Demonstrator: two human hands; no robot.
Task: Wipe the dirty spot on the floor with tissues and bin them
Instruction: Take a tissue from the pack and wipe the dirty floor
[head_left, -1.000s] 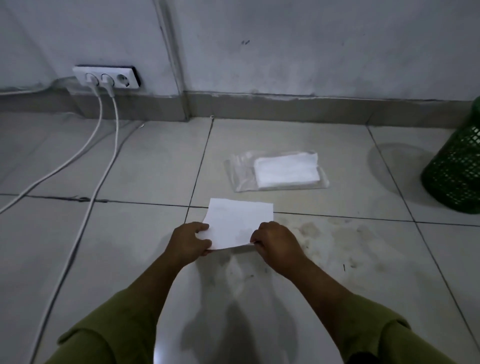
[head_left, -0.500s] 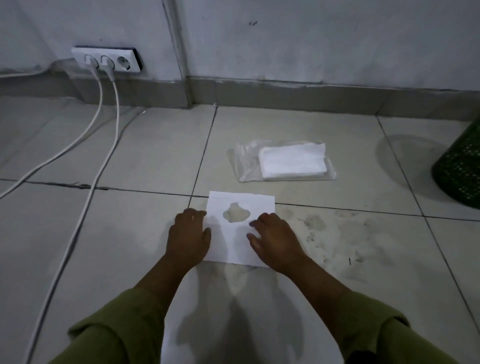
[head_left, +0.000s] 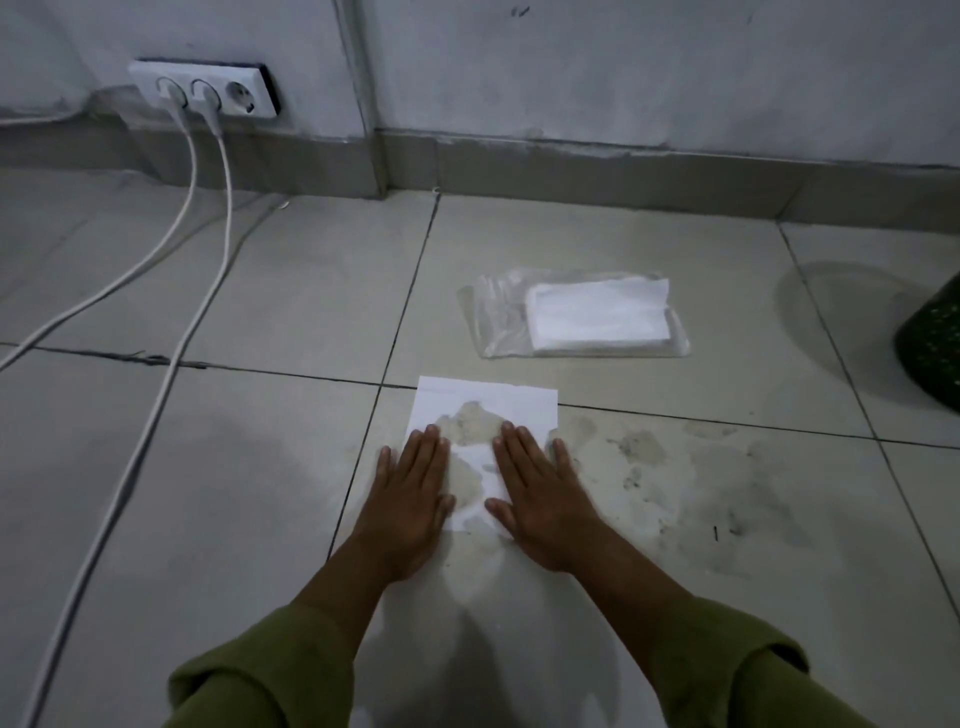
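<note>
Tissue (head_left: 488, 402) under flat hands; no writing legible.

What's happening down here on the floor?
A person in olive-green sleeves presses the left hand and right hand flat on a white paper tissue spread over a dirty patch of the grey tiled floor. A damp stain shows through its middle. A clear plastic pack of white tissues lies beyond, and a dark green mesh bin stands far right.
</note>
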